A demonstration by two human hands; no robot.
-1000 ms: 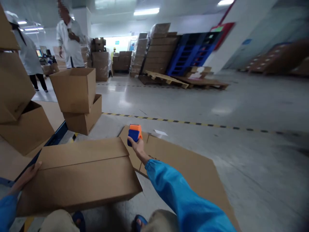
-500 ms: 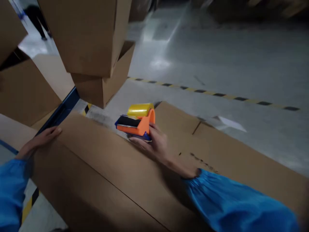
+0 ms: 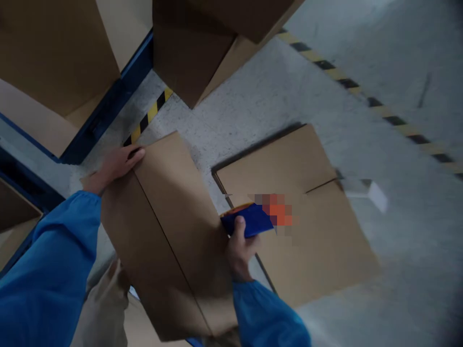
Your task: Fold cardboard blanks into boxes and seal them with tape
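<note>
A closed brown cardboard box [image 3: 173,193], with a seam running along its top, lies tilted in front of me. My left hand [image 3: 117,166] is closed over its far left edge, thumb and fingers at the end of the seam. In my right hand [image 3: 241,253] is a tape dispenser [image 3: 258,220], its blue side turned up and the thumb pressed on it. The dispenser is held over the right side of the box. Its orange part is blurred into blocks, and the tape roll cannot be made out.
Flat folded cardboard [image 3: 307,250] lies on the floor to the right. Larger cartons [image 3: 202,53] stand at the top, beside a blue-edged frame [image 3: 104,106] at upper left. Yellow and black floor tape [image 3: 347,82] crosses the upper right. A white piece [image 3: 378,196] lies beyond the cardboard.
The view has swung down and around. My right hand has turned the tape dispenser so its blue side faces up, with the yellow roll out of sight. My left hand stays at the box's end.
</note>
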